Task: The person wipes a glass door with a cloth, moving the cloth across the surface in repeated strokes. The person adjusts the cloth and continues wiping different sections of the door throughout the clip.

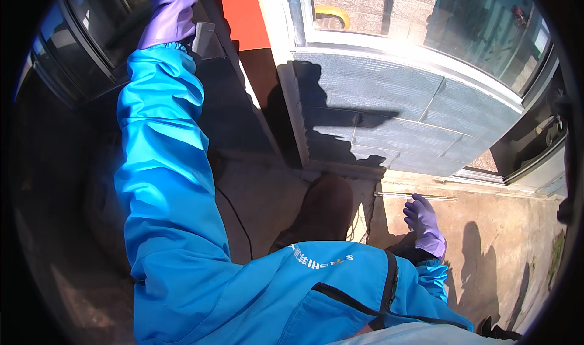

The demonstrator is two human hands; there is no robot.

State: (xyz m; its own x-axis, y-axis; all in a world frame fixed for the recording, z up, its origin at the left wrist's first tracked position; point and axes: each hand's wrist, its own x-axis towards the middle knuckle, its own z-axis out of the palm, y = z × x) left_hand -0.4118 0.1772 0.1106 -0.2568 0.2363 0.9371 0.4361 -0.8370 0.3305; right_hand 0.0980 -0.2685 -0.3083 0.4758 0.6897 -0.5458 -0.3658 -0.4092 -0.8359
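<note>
My left arm, in a blue sleeve, reaches far up the left of the head view. The purple rubber glove on my left hand (171, 9) is cut off by the top edge, so its fingers and anything in them are hidden. Beside its cuff is a grey angular piece (204, 35). Low on the right, my right hand (423, 222), in a matching glove, hangs beside my body. Its fingers are partly bent, and whether they hold anything is unclear. Just beyond the fingertips, thin pale rods (440, 198) lie by the wall base.
Ahead stands a blue-grey tiled wall (388, 98) below a framed window (365, 37). A red panel (246, 16) adjoins it. Dark-framed glass panes (91, 21) are at upper left. A black cable (237, 215) crosses the concrete floor (269, 185) near my dark-trousered leg (321, 212).
</note>
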